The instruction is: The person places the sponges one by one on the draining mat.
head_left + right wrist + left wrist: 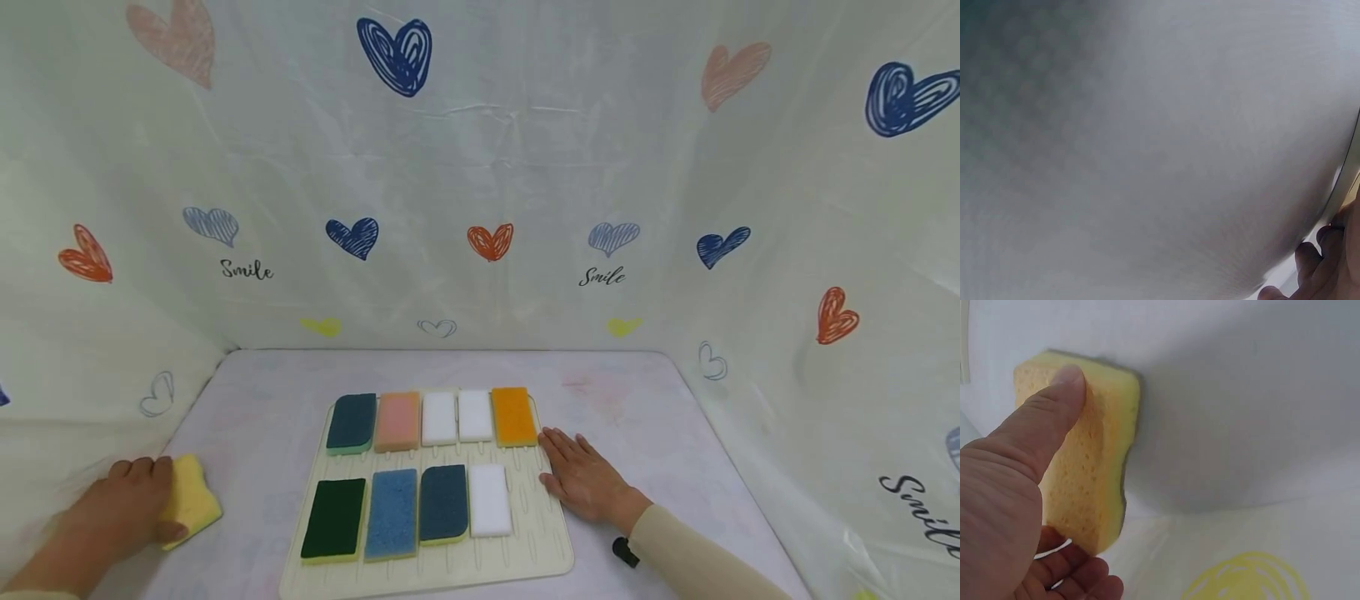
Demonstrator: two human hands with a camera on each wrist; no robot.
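My left hand (123,508) grips a yellow sponge (190,500) off the mat's left side. In the left wrist view the thumb presses the porous face of the sponge (1085,456), whose far side has a thin dark layer; the other fingers are partly hidden behind it. My right hand (585,475) lies with fingers extended at the right edge of a cream ridged mat (536,546), fingertips close to an orange sponge (514,417). Fingers of the right hand (1316,269) show only at the corner of the right wrist view.
Two rows of sponges lie on the mat, among them a pink one (397,422), a dark green one (333,519), a blue one (392,514) and a white one (490,500). A heart-printed sheet (480,167) encloses the table (637,400) at back and sides.
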